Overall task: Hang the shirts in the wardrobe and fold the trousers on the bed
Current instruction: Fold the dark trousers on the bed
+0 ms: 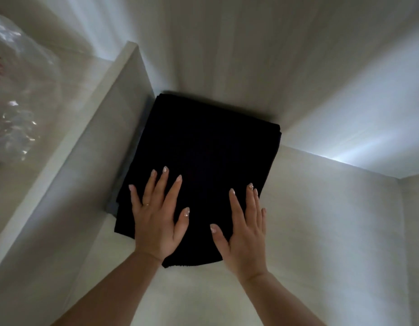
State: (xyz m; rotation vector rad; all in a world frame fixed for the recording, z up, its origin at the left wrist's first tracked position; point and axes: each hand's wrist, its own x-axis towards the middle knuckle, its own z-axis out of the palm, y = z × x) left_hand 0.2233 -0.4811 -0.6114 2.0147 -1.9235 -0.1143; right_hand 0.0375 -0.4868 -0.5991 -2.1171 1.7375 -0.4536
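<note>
A folded black garment [203, 151] lies flat on a pale wardrobe shelf [203, 297], pushed against the left divider and reaching the back wall. My left hand [156, 217] rests flat on its near left part with fingers spread and straight. My right hand [245, 231] lies flat on its near right edge, fingers straight and close together. Neither hand grips the cloth. A grey layer peeks out under the garment's left edge [112, 208].
A pale vertical divider [86, 142] rises on the left of the compartment. Beyond it, clear crumpled plastic wrap [18, 109] with red marks fills the neighbouring space. The side wall [345, 220] closes the right. Bare shelf surface lies in front of the garment.
</note>
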